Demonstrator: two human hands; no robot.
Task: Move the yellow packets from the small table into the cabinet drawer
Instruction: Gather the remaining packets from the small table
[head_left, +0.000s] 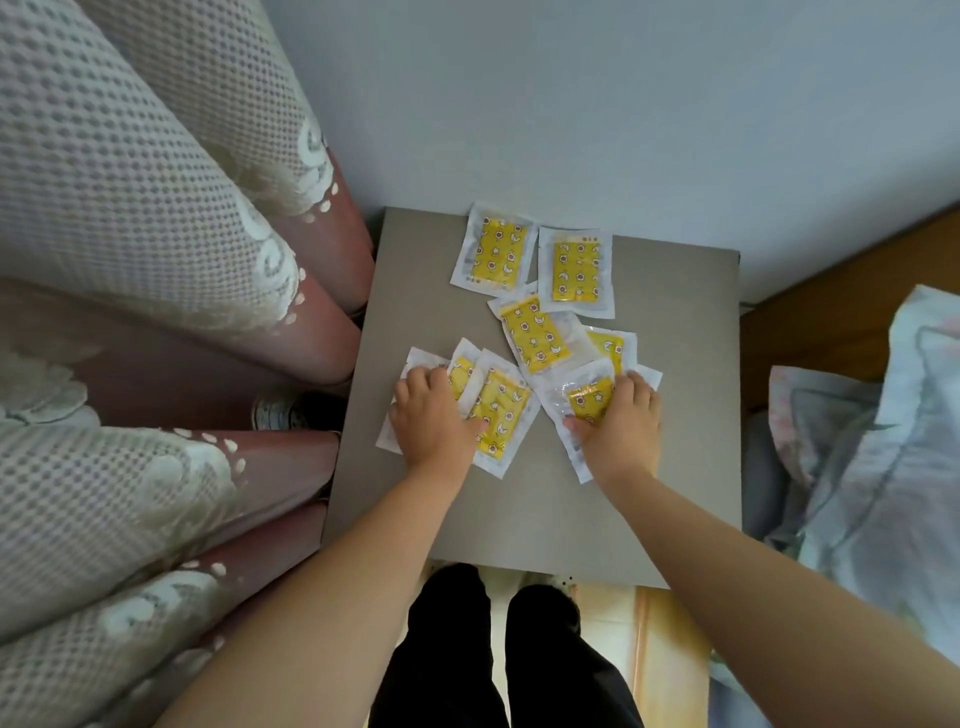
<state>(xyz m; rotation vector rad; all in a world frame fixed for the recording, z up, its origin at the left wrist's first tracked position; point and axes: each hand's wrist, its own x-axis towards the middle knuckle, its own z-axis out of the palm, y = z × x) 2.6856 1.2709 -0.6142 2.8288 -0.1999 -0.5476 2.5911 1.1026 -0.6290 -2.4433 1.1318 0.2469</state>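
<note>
You have barely begun: every packet (535, 338) in view lies on the table (685, 441), and no drawer shows. Your left hand (434, 410) rests on a pile at 9 o'clock and your right hand (621, 415) on another at 3; I cannot tell whether either grips. The grey top meets a wall (571, 104) at 12, with a curtain (156, 208) at 9 and bedding (857, 441) at 3.

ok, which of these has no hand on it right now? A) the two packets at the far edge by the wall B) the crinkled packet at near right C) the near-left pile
A: the far-left packet and far-right packet lie side by side untouched, while the left hand rests on the near-left pile and the right hand on the near-right packet.
</note>
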